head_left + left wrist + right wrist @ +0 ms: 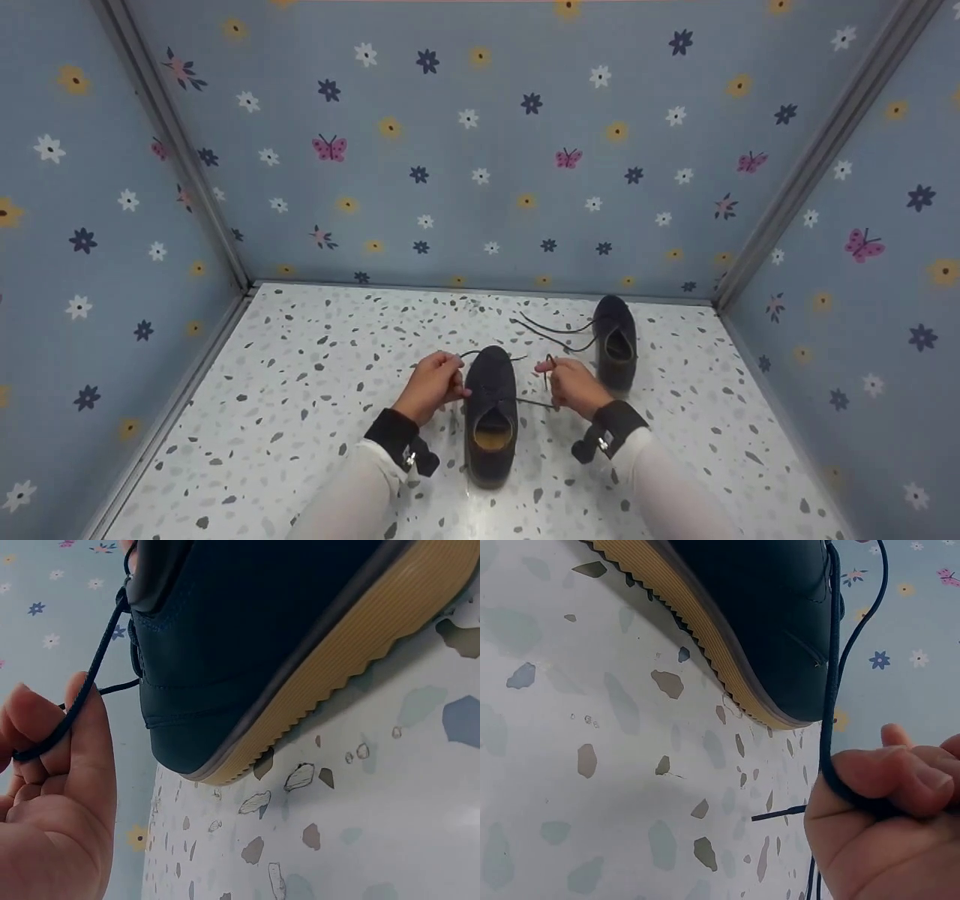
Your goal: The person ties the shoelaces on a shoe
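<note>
A dark navy lace-up shoe [491, 375] with a tan ridged sole [330, 682] stands upright on the floor, toe pointing away from me. To its left, my left hand [435, 386] pinches one end of its dark shoelace [97, 667] between curled fingers. My right hand [574, 386], on the shoe's other side, grips the other lace [829, 705], which runs taut from the eyelets. A short tip of that lace sticks out past the hand in the right wrist view. The eyelets are mostly hidden in both wrist views.
A second matching shoe [616, 341] stands behind my right hand, its loose laces [555, 330] trailing leftward on the floor. The speckled floor [300, 420] is bounded by flower-patterned panels [480, 150] at the back and both sides. Each wrist wears a black strap with a small device.
</note>
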Action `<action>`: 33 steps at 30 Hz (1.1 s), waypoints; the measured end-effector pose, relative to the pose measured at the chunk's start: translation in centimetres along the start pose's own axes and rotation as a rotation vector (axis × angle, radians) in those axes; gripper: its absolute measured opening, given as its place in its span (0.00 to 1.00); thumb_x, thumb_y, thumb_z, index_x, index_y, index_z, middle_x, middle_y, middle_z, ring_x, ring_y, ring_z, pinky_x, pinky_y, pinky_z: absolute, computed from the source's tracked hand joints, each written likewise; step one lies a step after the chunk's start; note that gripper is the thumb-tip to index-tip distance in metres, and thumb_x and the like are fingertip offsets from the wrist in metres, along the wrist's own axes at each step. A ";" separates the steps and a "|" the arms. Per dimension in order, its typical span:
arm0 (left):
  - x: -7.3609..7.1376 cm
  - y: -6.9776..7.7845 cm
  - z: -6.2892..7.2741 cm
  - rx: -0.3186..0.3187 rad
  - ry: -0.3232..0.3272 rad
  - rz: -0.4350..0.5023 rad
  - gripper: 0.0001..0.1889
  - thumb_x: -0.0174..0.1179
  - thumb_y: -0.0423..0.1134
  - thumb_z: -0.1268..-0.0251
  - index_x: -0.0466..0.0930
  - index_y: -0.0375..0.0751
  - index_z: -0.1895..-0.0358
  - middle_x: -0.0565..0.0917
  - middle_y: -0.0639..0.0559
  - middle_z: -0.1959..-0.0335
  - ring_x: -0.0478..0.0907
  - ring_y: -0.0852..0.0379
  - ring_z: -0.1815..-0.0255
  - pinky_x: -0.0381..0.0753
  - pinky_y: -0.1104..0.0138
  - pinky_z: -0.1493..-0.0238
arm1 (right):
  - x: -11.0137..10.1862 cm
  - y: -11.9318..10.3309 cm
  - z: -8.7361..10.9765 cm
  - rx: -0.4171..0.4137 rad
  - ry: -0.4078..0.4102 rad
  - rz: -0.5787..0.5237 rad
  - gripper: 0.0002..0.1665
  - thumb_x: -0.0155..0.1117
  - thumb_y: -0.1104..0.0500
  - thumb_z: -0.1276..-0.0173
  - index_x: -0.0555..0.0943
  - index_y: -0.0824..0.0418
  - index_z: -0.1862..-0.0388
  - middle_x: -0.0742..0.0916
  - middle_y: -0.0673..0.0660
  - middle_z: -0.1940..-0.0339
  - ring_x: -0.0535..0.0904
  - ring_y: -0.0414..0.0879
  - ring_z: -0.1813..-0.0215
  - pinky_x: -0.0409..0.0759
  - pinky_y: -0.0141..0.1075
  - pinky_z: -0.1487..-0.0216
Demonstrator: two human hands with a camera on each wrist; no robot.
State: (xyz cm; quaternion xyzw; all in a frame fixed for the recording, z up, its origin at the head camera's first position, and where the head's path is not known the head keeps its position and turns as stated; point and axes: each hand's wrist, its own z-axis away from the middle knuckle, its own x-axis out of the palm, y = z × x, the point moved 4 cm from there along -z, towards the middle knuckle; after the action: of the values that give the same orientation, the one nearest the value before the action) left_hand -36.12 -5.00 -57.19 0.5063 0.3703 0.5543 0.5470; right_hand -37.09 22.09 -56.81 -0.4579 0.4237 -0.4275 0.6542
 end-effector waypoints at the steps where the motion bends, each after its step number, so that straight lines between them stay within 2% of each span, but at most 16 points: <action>1: 0.0 0.0 0.0 0.000 0.001 -0.001 0.10 0.50 0.39 0.18 0.75 0.34 0.51 0.75 0.53 0.73 0.80 0.59 0.74 0.89 0.63 0.59 | 0.0 0.0 0.0 0.001 -0.005 0.005 0.28 0.40 0.70 0.34 0.75 0.76 0.37 0.66 0.46 0.85 0.62 0.41 0.81 0.75 0.36 0.74; 5: -0.1 0.1 0.0 0.011 -0.002 -0.011 0.10 0.51 0.39 0.18 0.75 0.34 0.51 0.76 0.52 0.73 0.82 0.58 0.73 0.89 0.61 0.58 | -0.1 0.1 0.1 0.011 -0.020 0.030 0.31 0.42 0.70 0.34 0.72 0.75 0.32 0.71 0.49 0.82 0.70 0.43 0.78 0.78 0.36 0.70; 11: -0.1 0.2 0.0 0.027 -0.011 -0.035 0.10 0.50 0.39 0.17 0.75 0.34 0.51 0.78 0.50 0.71 0.83 0.56 0.71 0.89 0.60 0.58 | -0.2 0.0 0.2 -0.016 -0.049 0.069 0.28 0.43 0.67 0.22 0.66 0.79 0.27 0.82 0.51 0.74 0.82 0.43 0.71 0.80 0.35 0.69; 15: 0.0 0.4 0.0 0.042 -0.014 -0.060 0.12 0.51 0.38 0.18 0.75 0.31 0.51 0.80 0.50 0.71 0.83 0.56 0.71 0.89 0.60 0.60 | -0.2 -0.2 0.4 -0.039 -0.068 0.078 0.26 0.42 0.64 0.16 0.66 0.80 0.27 0.89 0.55 0.66 0.86 0.40 0.65 0.87 0.37 0.59; 18: 0.0 0.4 0.0 0.042 -0.016 -0.079 0.14 0.52 0.38 0.19 0.75 0.27 0.49 0.81 0.50 0.71 0.84 0.56 0.70 0.89 0.61 0.61 | -0.2 -0.3 0.5 -0.054 -0.062 0.138 0.25 0.44 0.61 0.14 0.71 0.78 0.30 0.92 0.60 0.59 0.87 0.39 0.62 0.89 0.40 0.53; 21: 0.0 0.4 0.0 0.037 -0.015 -0.099 0.14 0.52 0.38 0.19 0.75 0.27 0.48 0.82 0.51 0.71 0.84 0.56 0.68 0.89 0.62 0.61 | -0.4 -0.5 0.6 -0.066 -0.028 0.230 0.23 0.47 0.56 0.14 0.81 0.72 0.39 0.93 0.61 0.56 0.87 0.40 0.64 0.88 0.41 0.58; 26: 0.0 0.7 0.0 0.063 -0.005 -0.158 0.11 0.54 0.39 0.20 0.78 0.32 0.52 0.83 0.51 0.70 0.84 0.57 0.68 0.89 0.62 0.61 | -0.7 -1.0 0.5 -0.118 0.048 0.347 0.23 0.52 0.53 0.15 0.88 0.68 0.53 0.94 0.59 0.63 0.84 0.40 0.71 0.78 0.32 0.72; 29: 0.1 0.9 0.1 0.086 0.002 -0.200 0.10 0.55 0.40 0.20 0.79 0.35 0.52 0.84 0.50 0.70 0.83 0.57 0.68 0.87 0.64 0.62 | -0.7 -1.0 0.3 -0.130 0.072 0.361 0.23 0.55 0.52 0.17 0.88 0.71 0.55 0.94 0.58 0.67 0.83 0.41 0.75 0.78 0.32 0.73; 33: 0.2 1.2 0.2 0.131 -0.002 -0.271 0.12 0.55 0.40 0.20 0.80 0.33 0.50 0.85 0.47 0.69 0.82 0.57 0.68 0.83 0.66 0.65 | -0.8 -1.1 0.2 -0.126 0.106 0.387 0.25 0.59 0.50 0.18 0.89 0.71 0.57 0.93 0.57 0.69 0.81 0.40 0.79 0.81 0.34 0.73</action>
State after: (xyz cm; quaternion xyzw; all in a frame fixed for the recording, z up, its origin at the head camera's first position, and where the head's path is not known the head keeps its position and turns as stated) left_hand -36.17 -5.02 -55.94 0.4867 0.4702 0.4496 0.5830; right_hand -37.34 22.69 -55.56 -0.3848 0.5637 -0.2900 0.6709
